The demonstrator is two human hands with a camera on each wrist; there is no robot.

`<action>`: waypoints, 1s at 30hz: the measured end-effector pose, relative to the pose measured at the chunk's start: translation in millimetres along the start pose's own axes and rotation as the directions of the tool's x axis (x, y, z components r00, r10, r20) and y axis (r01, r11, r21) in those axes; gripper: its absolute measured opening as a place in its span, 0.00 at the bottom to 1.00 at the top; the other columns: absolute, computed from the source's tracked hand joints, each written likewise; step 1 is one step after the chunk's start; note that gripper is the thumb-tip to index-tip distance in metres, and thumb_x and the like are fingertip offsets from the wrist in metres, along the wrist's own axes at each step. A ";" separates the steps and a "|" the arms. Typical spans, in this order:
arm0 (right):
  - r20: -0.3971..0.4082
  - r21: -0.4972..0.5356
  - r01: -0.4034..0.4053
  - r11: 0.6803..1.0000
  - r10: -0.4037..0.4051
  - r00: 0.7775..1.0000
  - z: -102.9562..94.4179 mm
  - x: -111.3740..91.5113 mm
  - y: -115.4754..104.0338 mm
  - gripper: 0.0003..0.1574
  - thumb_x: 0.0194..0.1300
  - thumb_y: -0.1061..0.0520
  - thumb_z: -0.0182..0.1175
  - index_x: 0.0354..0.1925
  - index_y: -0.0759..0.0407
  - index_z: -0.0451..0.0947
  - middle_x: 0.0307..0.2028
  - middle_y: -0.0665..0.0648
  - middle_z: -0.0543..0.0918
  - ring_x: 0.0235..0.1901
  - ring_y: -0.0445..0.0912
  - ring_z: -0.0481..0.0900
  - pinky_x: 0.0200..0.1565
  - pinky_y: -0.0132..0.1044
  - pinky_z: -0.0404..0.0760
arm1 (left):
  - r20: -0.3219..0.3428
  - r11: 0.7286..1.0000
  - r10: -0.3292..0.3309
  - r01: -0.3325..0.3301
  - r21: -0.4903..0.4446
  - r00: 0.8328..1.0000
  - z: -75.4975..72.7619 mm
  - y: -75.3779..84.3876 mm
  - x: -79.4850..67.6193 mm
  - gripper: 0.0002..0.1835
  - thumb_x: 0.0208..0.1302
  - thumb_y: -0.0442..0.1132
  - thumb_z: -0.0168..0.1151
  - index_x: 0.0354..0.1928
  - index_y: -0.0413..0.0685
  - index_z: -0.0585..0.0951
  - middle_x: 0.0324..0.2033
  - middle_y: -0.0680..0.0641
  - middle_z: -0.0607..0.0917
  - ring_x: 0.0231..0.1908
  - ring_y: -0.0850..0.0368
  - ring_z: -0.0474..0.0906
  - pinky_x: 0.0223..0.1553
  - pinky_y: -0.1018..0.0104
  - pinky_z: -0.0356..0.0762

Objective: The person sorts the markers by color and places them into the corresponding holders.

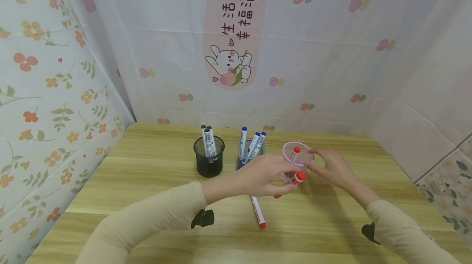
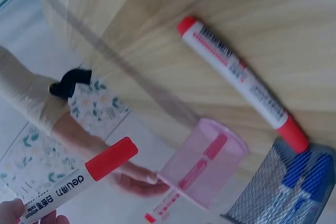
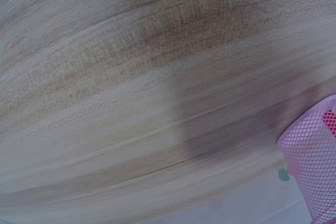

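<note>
My left hand (image 1: 267,174) pinches a red-capped whiteboard marker (image 2: 58,195), cap pointing away from the fingers, in front of the pink mesh pen holder (image 2: 210,166). A second red-capped marker (image 1: 296,153) stands inside that holder, its end above the rim. My right hand (image 1: 333,168) holds the holder's rim from the right with thumb and fingers. In the right wrist view only part of the holder's pink mesh wall (image 3: 310,150) shows, at the right edge. Another red marker (image 1: 258,212) lies on the table below my left forearm, partly hidden by it.
A black mesh pen holder (image 1: 209,165) with black-capped markers (image 1: 208,139) stands left. Between it and the pink one is a grey mesh holder (image 2: 273,177) with blue-capped markers (image 1: 254,143). All stand on a wooden table (image 1: 147,182) with a patterned curtain (image 1: 166,51) behind.
</note>
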State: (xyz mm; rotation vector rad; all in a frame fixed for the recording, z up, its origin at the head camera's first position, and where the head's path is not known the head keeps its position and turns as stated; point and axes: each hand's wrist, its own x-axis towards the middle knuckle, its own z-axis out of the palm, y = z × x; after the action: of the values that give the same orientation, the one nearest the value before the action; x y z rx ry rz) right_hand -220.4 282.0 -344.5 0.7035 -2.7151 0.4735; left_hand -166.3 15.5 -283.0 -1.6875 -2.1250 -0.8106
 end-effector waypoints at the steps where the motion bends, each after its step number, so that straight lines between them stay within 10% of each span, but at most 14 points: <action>1: 0.002 0.000 -0.003 1.000 0.003 1.000 -0.1 -0.1 0.0 0.26 0.52 0.50 0.63 0.46 0.64 0.74 0.44 0.64 0.77 0.45 0.60 0.71 0.43 0.56 0.68 | -0.003 1.000 -0.011 0.011 -0.003 1.000 -1.6 -0.8 2.9 0.15 0.56 0.40 0.60 0.46 0.45 0.77 0.30 0.54 0.79 0.30 0.66 0.71 0.31 0.83 0.64; 14: 0.007 0.004 0.002 1.000 -0.002 1.000 -1.1 0.6 0.7 0.27 0.52 0.50 0.63 0.47 0.65 0.74 0.44 0.64 0.77 0.45 0.60 0.72 0.43 0.56 0.69 | -0.125 0.992 -0.122 0.118 -0.037 0.985 -10.9 -21.8 35.3 0.13 0.55 0.38 0.61 0.43 0.43 0.77 0.31 0.54 0.81 0.34 0.65 0.73 0.38 0.79 0.65; 30: -0.009 0.004 0.022 1.000 -0.021 1.000 -1.4 1.6 0.3 0.25 0.51 0.52 0.64 0.45 0.66 0.75 0.43 0.64 0.78 0.44 0.60 0.73 0.43 0.55 0.69 | -0.118 0.959 -0.284 0.280 -0.055 0.951 -11.5 -40.9 63.2 0.16 0.58 0.41 0.58 0.48 0.43 0.75 0.34 0.52 0.81 0.37 0.65 0.74 0.40 0.78 0.66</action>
State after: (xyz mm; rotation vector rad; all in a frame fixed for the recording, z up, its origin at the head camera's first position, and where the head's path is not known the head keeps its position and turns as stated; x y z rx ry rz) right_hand -221.6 282.1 -342.7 0.7289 -2.6960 0.4756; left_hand -223.1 52.3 -248.2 -1.3260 -2.3062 -1.0124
